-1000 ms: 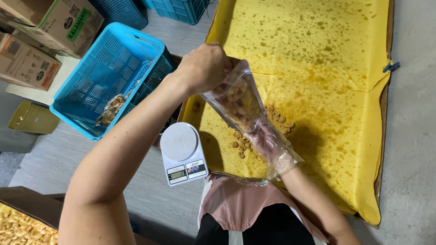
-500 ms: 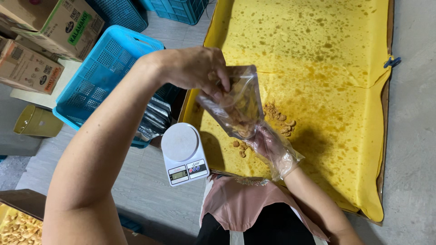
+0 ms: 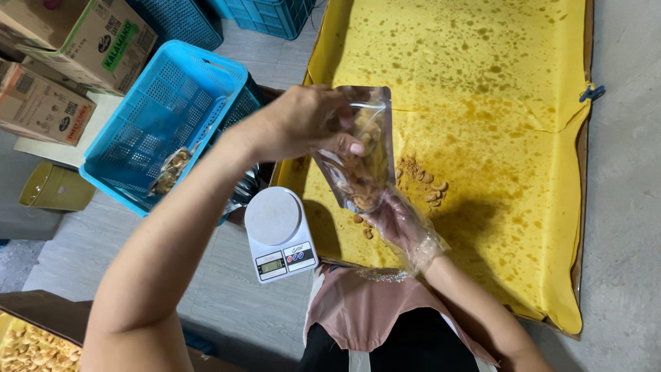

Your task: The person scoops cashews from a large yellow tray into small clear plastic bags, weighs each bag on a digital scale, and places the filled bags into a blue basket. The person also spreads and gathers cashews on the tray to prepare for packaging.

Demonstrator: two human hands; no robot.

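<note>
Your left hand (image 3: 303, 127) grips the clear pouch (image 3: 361, 148) of snacks; your gloved right hand (image 3: 403, 224) cradles it from below, above the stained yellow surface (image 3: 496, 89), beside a white scale (image 3: 279, 234) and blue crate (image 3: 169, 117) on the grey floor (image 3: 630, 207)

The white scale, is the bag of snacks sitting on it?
No, the white scale has a bare plate; both hands hold the clear bag up above the yellow sheet.

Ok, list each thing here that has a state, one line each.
Clear pouch: open at top, part-filled with snacks, held upright.
Left hand: bare, gripping the pouch's top.
Right hand: gloved, supporting the pouch from below.
Scale: switched on, pan empty.
Blue crate: holds one filled pouch.
</note>
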